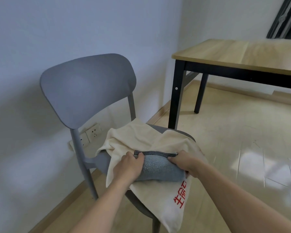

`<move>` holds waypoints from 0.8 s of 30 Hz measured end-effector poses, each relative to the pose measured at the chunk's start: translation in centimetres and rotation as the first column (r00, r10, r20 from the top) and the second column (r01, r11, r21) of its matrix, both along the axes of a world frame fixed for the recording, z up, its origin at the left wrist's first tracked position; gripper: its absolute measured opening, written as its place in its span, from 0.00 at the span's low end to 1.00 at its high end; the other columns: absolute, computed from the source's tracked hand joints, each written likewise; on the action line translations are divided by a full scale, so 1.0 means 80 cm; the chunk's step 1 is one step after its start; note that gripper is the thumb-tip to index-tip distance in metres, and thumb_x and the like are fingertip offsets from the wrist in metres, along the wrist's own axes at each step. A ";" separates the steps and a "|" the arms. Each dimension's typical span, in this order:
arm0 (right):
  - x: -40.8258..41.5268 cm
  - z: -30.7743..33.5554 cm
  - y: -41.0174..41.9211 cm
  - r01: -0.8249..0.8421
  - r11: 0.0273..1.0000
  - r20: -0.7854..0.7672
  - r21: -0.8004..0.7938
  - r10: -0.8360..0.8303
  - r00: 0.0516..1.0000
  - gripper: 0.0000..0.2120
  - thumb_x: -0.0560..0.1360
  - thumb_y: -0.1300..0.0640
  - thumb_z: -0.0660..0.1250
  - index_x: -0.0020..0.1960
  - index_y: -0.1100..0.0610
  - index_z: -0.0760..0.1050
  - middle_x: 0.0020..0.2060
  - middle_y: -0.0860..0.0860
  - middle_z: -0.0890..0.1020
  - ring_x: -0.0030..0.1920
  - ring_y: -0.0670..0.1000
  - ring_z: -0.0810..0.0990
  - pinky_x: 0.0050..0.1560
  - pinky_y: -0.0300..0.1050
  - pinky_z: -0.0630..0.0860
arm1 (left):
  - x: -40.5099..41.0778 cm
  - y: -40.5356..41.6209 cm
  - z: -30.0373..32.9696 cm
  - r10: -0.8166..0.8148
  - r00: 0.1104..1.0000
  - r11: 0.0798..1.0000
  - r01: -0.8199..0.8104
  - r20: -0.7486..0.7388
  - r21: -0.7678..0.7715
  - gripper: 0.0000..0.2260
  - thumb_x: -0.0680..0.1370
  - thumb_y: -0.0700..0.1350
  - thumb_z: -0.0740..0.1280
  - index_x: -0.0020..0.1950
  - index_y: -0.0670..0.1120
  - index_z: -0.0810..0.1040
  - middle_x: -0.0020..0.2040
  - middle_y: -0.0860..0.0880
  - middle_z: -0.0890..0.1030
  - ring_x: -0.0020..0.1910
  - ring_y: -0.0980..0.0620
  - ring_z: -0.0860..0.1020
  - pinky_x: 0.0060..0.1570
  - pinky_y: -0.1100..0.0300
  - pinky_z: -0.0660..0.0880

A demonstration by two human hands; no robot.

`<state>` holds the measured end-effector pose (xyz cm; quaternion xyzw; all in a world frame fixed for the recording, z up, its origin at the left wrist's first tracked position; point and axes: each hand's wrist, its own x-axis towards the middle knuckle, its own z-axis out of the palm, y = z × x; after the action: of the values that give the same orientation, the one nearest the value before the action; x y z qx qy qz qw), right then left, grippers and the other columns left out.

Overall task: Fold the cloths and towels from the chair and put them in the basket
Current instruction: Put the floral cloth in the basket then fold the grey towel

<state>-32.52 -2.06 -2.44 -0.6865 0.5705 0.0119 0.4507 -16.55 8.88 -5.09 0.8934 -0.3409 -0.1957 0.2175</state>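
While the cream towel [138, 140] pads the chair [89, 88] seat | left hand [128, 167] and right hand [186, 161] each pinch the blue towel's [160, 170] striped edge, likely squaring its fold | basket unseen

both hands [128, 167] [186, 161] grip a blue towel [160, 170] on the chair [84, 88].
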 end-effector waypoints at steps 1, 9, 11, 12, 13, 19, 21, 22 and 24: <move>-0.001 0.002 0.005 0.004 1.000 -0.007 -0.017 -0.004 1.000 0.21 0.78 0.45 0.61 0.61 0.61 0.72 0.55 0.60 0.79 0.53 0.61 0.79 0.54 0.55 0.80 | -0.003 0.002 0.002 0.010 1.000 1.000 -0.010 0.007 -0.013 0.24 0.77 0.62 0.50 0.59 0.45 0.71 0.59 0.47 0.77 0.57 0.44 0.75 0.52 0.52 0.71; -0.021 0.051 0.051 0.252 0.936 0.307 0.247 -0.322 0.895 0.16 0.77 0.42 0.62 0.53 0.55 0.75 0.51 0.58 0.81 0.51 0.60 0.79 0.58 0.56 0.76 | -0.026 0.031 0.065 0.032 0.969 0.963 -0.096 -0.246 -0.251 0.13 0.79 0.55 0.57 0.52 0.46 0.70 0.50 0.49 0.75 0.50 0.47 0.74 0.51 0.52 0.70; -0.023 0.077 0.055 0.289 0.935 0.379 0.205 -0.348 0.857 0.14 0.73 0.43 0.65 0.47 0.54 0.76 0.45 0.57 0.82 0.46 0.57 0.80 0.51 0.51 0.78 | -0.028 0.037 0.094 0.020 0.905 0.897 -0.205 -0.426 -0.392 0.11 0.76 0.53 0.60 0.47 0.45 0.69 0.46 0.48 0.73 0.42 0.51 0.72 0.39 0.57 0.68; -0.023 0.092 0.060 0.298 0.936 0.396 0.184 -0.349 0.850 0.16 0.69 0.42 0.65 0.48 0.53 0.77 0.46 0.56 0.82 0.47 0.57 0.81 0.50 0.51 0.78 | -0.029 0.039 0.109 0.012 0.873 0.874 -0.246 -0.487 -0.419 0.13 0.73 0.54 0.60 0.47 0.45 0.69 0.45 0.47 0.73 0.42 0.50 0.72 0.38 0.56 0.67; -0.023 0.103 0.061 0.297 0.940 0.408 0.166 -0.340 0.847 0.19 0.68 0.42 0.63 0.52 0.53 0.76 0.48 0.56 0.81 0.49 0.58 0.80 0.50 0.52 0.78 | -0.029 0.039 0.121 0.002 0.845 0.860 -0.274 -0.534 -0.431 0.15 0.70 0.55 0.60 0.48 0.45 0.69 0.46 0.46 0.73 0.43 0.49 0.72 0.38 0.56 0.68; -0.021 0.149 0.070 0.292 0.947 0.574 0.132 -0.313 0.757 0.29 0.66 0.32 0.61 0.57 0.52 0.72 0.52 0.55 0.79 0.53 0.56 0.79 0.56 0.53 0.76 | -0.038 0.034 0.168 -0.077 0.846 0.838 -0.231 -0.527 -0.494 0.12 0.76 0.53 0.63 0.56 0.47 0.70 0.46 0.50 0.74 0.45 0.51 0.72 0.40 0.57 0.68; -0.019 0.145 0.056 0.335 0.934 0.593 0.125 -0.341 0.730 0.38 0.56 0.25 0.62 0.53 0.52 0.76 0.51 0.53 0.81 0.51 0.57 0.81 0.56 0.57 0.77 | -0.041 0.027 0.171 -0.108 0.867 0.825 -0.194 -0.486 -0.530 0.12 0.78 0.54 0.62 0.53 0.47 0.73 0.44 0.51 0.75 0.42 0.52 0.73 0.39 0.59 0.69; -0.019 0.142 0.050 0.358 0.925 0.595 0.125 -0.358 0.719 0.37 0.55 0.25 0.62 0.51 0.52 0.76 0.50 0.54 0.82 0.51 0.57 0.81 0.56 0.58 0.78 | -0.042 0.020 0.170 -0.116 0.880 0.819 -0.178 -0.460 -0.546 0.12 0.78 0.54 0.62 0.51 0.46 0.75 0.43 0.50 0.75 0.42 0.51 0.73 0.40 0.58 0.70; -0.019 0.138 0.038 0.397 0.911 0.583 0.114 -0.385 0.716 0.28 0.63 0.32 0.64 0.49 0.53 0.75 0.49 0.55 0.81 0.50 0.57 0.81 0.55 0.58 0.79 | -0.040 0.000 0.160 -0.114 0.922 0.811 -0.129 -0.371 -0.570 0.12 0.79 0.53 0.60 0.44 0.44 0.74 0.39 0.48 0.74 0.41 0.48 0.72 0.40 0.56 0.68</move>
<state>-34.05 0.98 8.61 -0.5235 0.5327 -0.3042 0.5913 -19.71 8.85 7.73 0.7276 -0.3308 -0.2534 0.5450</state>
